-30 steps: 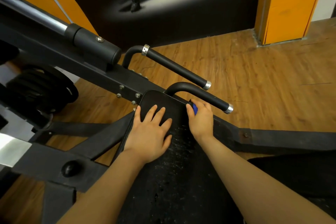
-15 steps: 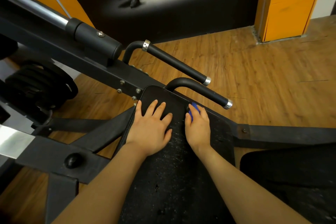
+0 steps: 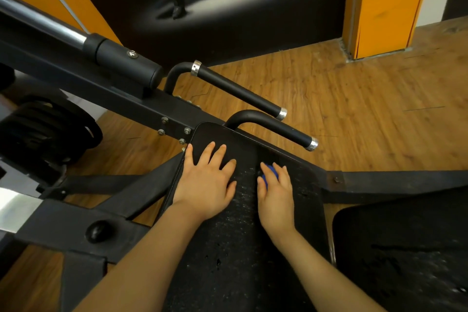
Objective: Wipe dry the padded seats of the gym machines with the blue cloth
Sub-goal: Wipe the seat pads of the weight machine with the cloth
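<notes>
Here the left hand (image 3: 206, 181) is lying flat with fingers spread on the black padded seat (image 3: 228, 248), grasping nothing. The right hand (image 3: 276, 197) is pressing the blue cloth (image 3: 269, 174) onto the seat's far right part, fingers curled over it; only a small patch of cloth is showing between them, near two black handles (image 3: 268, 126).

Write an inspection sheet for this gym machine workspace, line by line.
Surface: black padded seat, its cover worn and flecked.
Job's things: blue cloth, mostly hidden under the right hand.
Clutter: nothing seen.
Grips: left hand flat on the pad, fingers spread; right hand curled over the cloth.
Cables: nothing seen.
Surroundings: two black handles beyond the pad, weight plates at left, wooden floor, orange pillar.
</notes>
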The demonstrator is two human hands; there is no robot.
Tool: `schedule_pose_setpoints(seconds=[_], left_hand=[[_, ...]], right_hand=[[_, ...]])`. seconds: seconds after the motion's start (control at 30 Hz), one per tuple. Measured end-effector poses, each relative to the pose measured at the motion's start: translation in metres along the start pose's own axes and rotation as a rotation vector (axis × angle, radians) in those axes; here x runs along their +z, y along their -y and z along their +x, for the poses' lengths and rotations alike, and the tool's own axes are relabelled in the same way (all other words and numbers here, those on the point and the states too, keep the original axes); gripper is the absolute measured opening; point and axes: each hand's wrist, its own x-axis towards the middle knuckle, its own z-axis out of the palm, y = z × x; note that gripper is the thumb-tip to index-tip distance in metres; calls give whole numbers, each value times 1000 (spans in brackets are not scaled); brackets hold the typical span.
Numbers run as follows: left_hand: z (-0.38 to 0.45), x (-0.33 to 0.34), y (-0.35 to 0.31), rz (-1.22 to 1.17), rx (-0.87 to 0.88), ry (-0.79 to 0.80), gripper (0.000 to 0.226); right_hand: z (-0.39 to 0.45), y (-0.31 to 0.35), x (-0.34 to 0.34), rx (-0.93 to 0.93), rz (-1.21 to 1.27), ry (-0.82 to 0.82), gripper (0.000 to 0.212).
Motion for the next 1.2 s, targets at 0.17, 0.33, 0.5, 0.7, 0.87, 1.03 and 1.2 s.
schedule_pose_setpoints(seconds=[0.17, 0.33, 0.5, 0.7, 0.87, 1.03, 1.2], left_hand=[[0, -1, 0, -1, 4, -3, 54], [0, -3, 0, -6, 10, 4, 54], [0, -3, -1, -12, 13, 6, 54], [-1, -1, -1, -1, 9, -25, 54], [0, 0, -1, 4, 7, -20, 55], [1, 0, 0, -7, 4, -20, 55], [2, 0, 1, -3, 3, -4, 55]], right_hand=[[43, 6, 3, 18, 10, -25, 43], [74, 9, -1, 18, 3, -51, 41], [51, 1, -3, 22, -13, -20, 44], [7, -11, -7, 14, -30, 9, 46], [-5, -17, -8, 5, -31, 16, 46], [21, -14, -4, 11, 5, -26, 43], [59, -8, 2, 57, 48, -100, 41]])
